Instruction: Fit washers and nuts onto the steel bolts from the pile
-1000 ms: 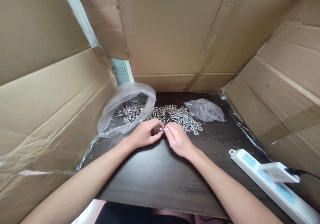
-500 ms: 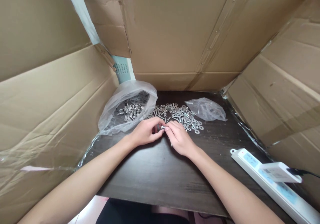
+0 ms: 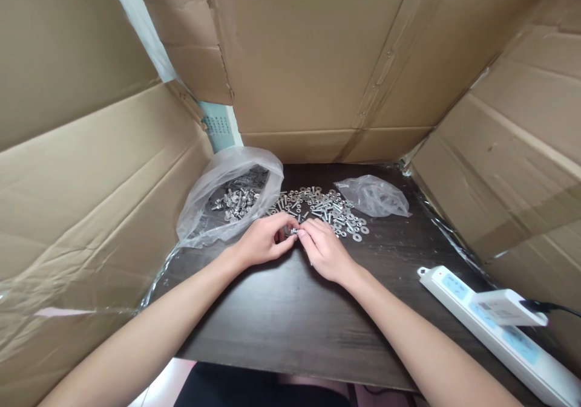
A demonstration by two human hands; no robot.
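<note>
Dark table point(image 3: 272, 322) enclosed by cardboard panels: a left panel point(image 3: 91, 183), a far panel point(image 3: 308, 56) and a right panel point(image 3: 521, 153). At far left, an open plastic bag point(image 3: 195, 216) lies with its mouth turned toward the right, exposing metal parts point(image 3: 240, 204) inside; the bag's near film partly veils them. Immediately to the right of the bag spreads a loose pile of bolts, nuts and washers point(image 3: 333, 210), its near edge partly covered by the hands. A second, crumpled plastic bag point(image 3: 374, 195) rests at the far right of this pile. At near right, well apart from the hands, a white power strip point(image 3: 492, 337) lies obliquely, bearing a white adapter point(image 3: 506, 307) with a black cable point(image 3: 558, 308).

At centre, just on the near side of the pile, a small metal fastener point(image 3: 294, 231) is held between the two hands. The left hand point(image 3: 263, 240) pinches it between thumb and curled fingers; the right hand point(image 3: 324, 251) grips its right end with thumb and fingertips. Its long axis runs roughly left to right, nearly level. The fingers cover much of it, so which way its head points cannot be told.
</note>
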